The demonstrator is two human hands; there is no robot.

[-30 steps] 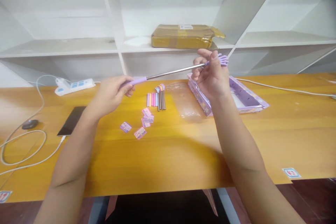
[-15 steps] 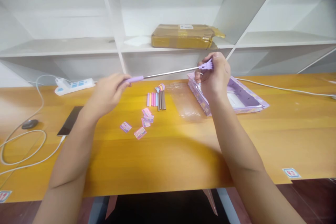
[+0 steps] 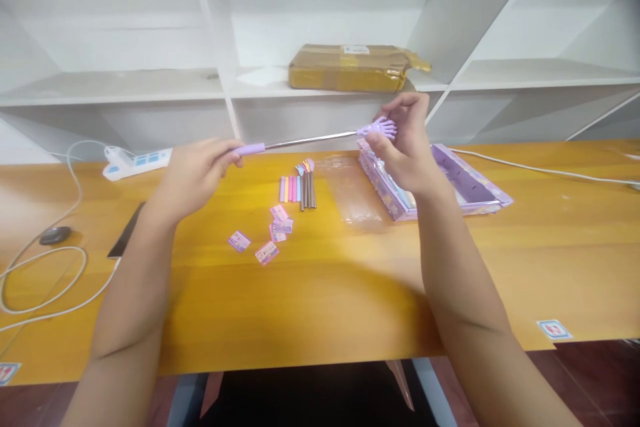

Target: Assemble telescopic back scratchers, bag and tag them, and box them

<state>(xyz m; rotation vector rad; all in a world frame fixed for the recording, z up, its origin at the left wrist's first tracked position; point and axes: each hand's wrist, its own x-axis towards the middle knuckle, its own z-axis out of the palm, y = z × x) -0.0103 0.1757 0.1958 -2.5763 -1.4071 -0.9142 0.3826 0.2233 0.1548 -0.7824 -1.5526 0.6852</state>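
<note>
My left hand (image 3: 203,170) is closed round the purple handle of an extended back scratcher (image 3: 310,139), held nearly level above the table. At its other end, the purple hand-shaped head lies beside the thumb of my right hand (image 3: 407,140), whose fingers are apart behind it. Below are several folded scratchers (image 3: 307,188) with coloured handles and metal rods, side by side. Several small pink and purple cards (image 3: 267,252) lie nearer the front. A clear plastic wrapper (image 3: 353,197) rests to their right, next to a purple box (image 3: 480,203), partly hidden by my right arm.
A taped cardboard box (image 3: 347,70) sits on the white shelf behind the table. At the left are a power strip (image 3: 140,163), a black mouse (image 3: 55,235), a dark phone (image 3: 125,233) and white cables. Another cable runs along the back right.
The scratcher and my left hand have shifted slightly left. My right hand has opened from around the purple head, which now shows its spread fingers.
</note>
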